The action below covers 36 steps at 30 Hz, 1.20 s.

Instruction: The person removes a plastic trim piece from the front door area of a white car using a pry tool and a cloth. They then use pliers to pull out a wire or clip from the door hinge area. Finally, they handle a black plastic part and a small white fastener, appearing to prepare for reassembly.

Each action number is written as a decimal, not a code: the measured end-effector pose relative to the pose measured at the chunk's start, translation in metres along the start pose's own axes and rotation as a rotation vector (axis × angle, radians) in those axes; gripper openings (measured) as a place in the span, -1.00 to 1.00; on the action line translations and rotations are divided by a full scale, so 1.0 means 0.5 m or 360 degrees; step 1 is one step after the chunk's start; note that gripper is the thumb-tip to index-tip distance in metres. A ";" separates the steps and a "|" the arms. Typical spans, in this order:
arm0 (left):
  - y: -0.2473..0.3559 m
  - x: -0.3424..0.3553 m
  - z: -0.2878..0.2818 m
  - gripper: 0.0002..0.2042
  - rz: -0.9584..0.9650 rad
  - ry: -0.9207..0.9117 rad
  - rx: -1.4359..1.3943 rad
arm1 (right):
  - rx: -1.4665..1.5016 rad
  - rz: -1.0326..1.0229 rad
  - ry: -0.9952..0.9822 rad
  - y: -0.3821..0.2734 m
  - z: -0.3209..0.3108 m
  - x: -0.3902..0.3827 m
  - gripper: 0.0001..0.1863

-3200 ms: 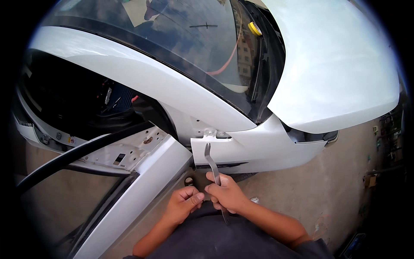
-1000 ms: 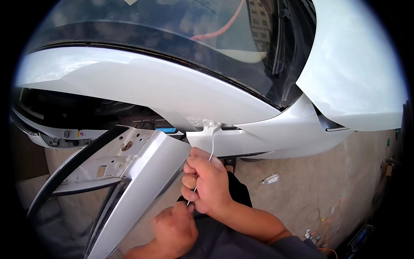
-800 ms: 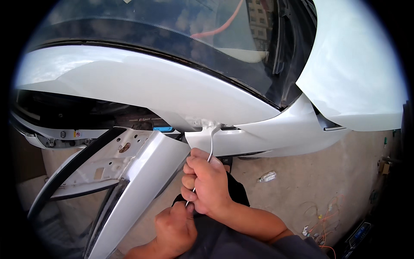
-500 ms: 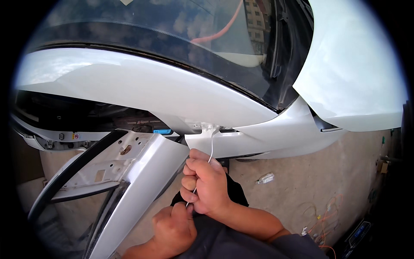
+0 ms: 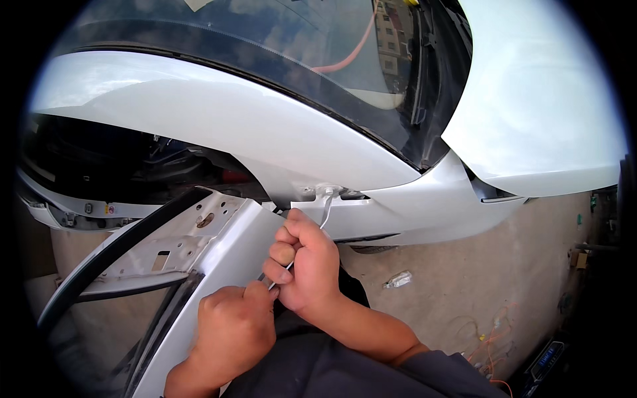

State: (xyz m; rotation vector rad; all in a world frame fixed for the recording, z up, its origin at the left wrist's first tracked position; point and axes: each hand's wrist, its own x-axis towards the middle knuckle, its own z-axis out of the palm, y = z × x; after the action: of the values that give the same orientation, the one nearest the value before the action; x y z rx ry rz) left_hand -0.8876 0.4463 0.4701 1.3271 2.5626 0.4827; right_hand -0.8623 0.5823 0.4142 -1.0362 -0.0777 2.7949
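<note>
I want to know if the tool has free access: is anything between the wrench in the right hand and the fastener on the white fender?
Nothing visible does. The right hand grips the wrench, whose upper end already sits at the fastener on the fender. The left hand is below.

Sticker [image 5: 110, 209]: small, yellow and red, on the white car body edge well left of the fingers [image 5: 284, 254].
Wrapper [image 5: 397, 279]: crumpled, clear, on the ground right of the fingers, apart from them.
Screens: none.

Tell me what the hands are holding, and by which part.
The right hand grips a thin metal tool around its lower shaft; its top end sits at the car's fender. The left hand touches the tool's bottom tip.
</note>
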 end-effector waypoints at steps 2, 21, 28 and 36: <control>0.006 -0.017 0.032 -0.75 -0.0064 0.0051 -0.0065 | -0.0092 0.0011 0.0010 -0.002 -0.009 0.000 -0.74; 0.052 0.055 -0.092 -0.81 0.0099 -0.0178 0.0339 | 0.0239 0.0207 -0.0079 -0.034 0.028 -0.016 -0.84; 0.002 0.031 -0.033 -0.75 0.0028 0.0015 0.0120 | 0.0120 0.0032 0.0020 -0.006 0.017 0.006 -0.78; -0.063 0.024 0.006 -0.72 0.0050 0.0045 -0.0027 | 0.0043 -0.0109 0.0034 0.019 0.008 0.026 -0.80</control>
State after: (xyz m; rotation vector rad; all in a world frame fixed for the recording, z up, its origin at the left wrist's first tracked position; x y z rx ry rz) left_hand -0.9170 0.4400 0.4549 1.3666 2.5582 0.5313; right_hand -0.8758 0.5750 0.4078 -1.0372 -0.0709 2.7155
